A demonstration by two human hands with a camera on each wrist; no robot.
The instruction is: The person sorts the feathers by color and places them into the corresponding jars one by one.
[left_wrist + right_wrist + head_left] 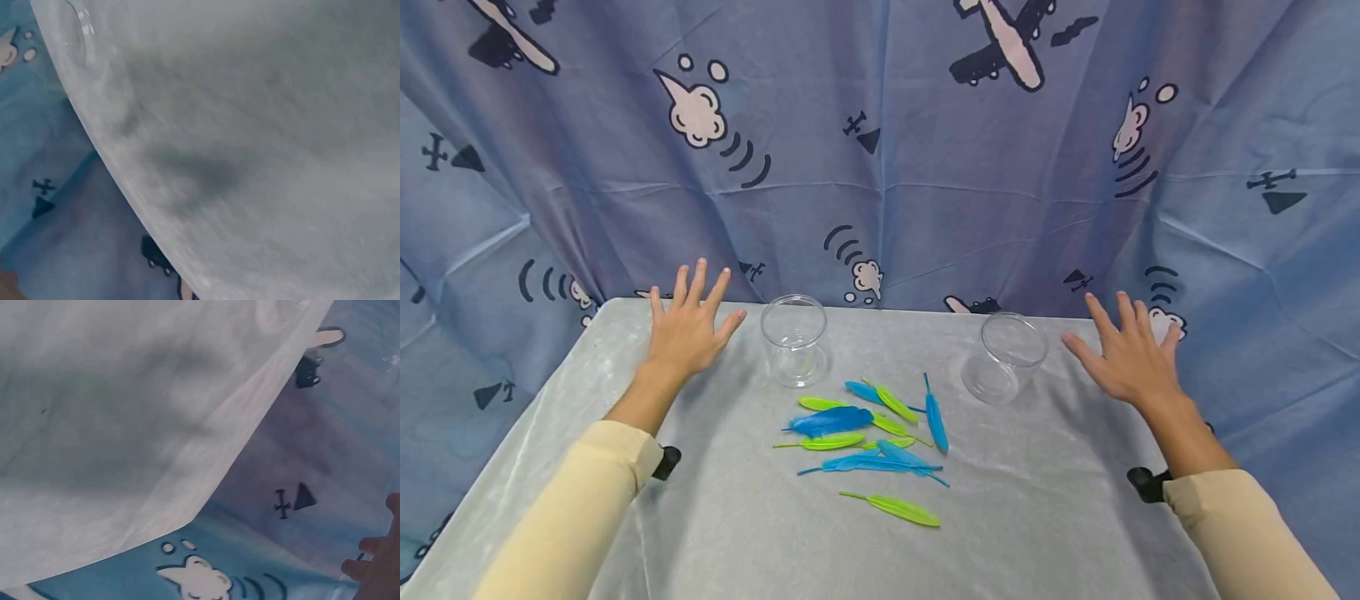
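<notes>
Holding nothing, left hand (687,333) and right hand (1131,358) spread wide — feathers (868,461) lie between, mostly crosswise, nearer the left.

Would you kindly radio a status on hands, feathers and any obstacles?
Left hand and right hand: fingers spread, holding nothing. Blue feathers and green feathers: loose on the table, some overlapping. Possible obstacles: two clear cups between hands, behind most feathers.

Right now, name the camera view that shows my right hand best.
The head view: it shows the whole right hand, spread and unobstructed. The right wrist view catches only part of it, cut off at the lower right edge. The left wrist view shows none of it.
</notes>
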